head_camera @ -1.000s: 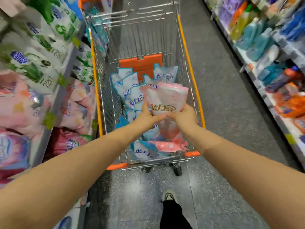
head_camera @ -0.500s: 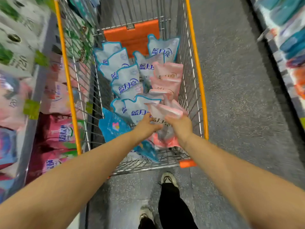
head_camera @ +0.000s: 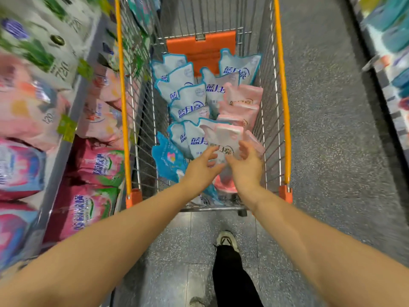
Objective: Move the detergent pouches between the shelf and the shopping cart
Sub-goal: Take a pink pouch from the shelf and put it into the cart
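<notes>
Head view: pink detergent pouch (head_camera: 229,140) stands in the near right corner of the shopping cart (head_camera: 286,107), base down. Its long axis is roughly upright, with the top tipped a little toward the far end. It sits straight ahead of both hands, between them. The left hand (head_camera: 202,168) comes in from the left, fingers straight and spread, with the tips on or just at the pouch's printed front; blur hides whether they actually touch. The right hand (head_camera: 246,166) is just beside the pouch's right edge, fingers loose and apart, not wrapped round it. Neither hand is clamped on anything. Both are about equally near; the left covers more of the face.

Judgement: the pouch looks set down among the others, so the next move is likely to the shelf (head_camera: 55,185), close on the person's left. More pink pouches (head_camera: 241,100) are stacked just behind it, with blue pouches (head_camera: 190,107) to its left.
</notes>
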`<state>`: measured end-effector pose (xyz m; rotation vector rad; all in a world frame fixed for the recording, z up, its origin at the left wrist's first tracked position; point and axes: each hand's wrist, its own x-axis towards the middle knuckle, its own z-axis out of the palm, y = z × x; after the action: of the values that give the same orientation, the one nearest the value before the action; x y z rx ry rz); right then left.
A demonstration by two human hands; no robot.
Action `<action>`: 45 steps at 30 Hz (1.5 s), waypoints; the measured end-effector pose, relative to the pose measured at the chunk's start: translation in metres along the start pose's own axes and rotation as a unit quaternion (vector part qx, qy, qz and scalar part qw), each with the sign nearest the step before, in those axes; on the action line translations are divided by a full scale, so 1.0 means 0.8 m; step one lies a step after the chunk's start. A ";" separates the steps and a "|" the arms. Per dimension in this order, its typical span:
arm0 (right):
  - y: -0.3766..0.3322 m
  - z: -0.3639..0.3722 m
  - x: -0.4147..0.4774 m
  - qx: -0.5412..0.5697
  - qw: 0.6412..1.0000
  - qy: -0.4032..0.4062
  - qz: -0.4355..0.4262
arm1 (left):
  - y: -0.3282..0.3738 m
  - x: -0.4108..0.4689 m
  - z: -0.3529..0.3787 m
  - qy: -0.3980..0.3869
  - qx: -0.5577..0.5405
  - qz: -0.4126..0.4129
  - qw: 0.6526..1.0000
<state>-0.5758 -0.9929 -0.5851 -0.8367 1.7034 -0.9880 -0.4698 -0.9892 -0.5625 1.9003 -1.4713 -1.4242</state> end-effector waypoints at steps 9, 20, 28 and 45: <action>-0.065 0.095 -0.145 0.049 0.987 -0.102 -0.116 | -0.033 -0.149 -0.100 0.193 -0.077 0.066 0.976; -0.151 0.211 -0.607 0.082 0.813 -0.453 -0.356 | -0.142 -0.618 -0.282 0.524 -0.040 0.066 0.849; -0.187 0.230 -0.957 0.130 0.629 -0.624 -0.444 | -0.189 -0.984 -0.339 0.710 0.055 0.007 0.702; -0.286 0.312 -1.427 0.100 0.262 -0.738 -0.613 | -0.253 -1.451 -0.435 0.826 0.213 -0.178 0.490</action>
<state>0.0279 -0.1605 0.0161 -1.9221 -1.0562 -0.5421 -0.0189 0.0004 0.0094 2.3375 -0.2647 1.0387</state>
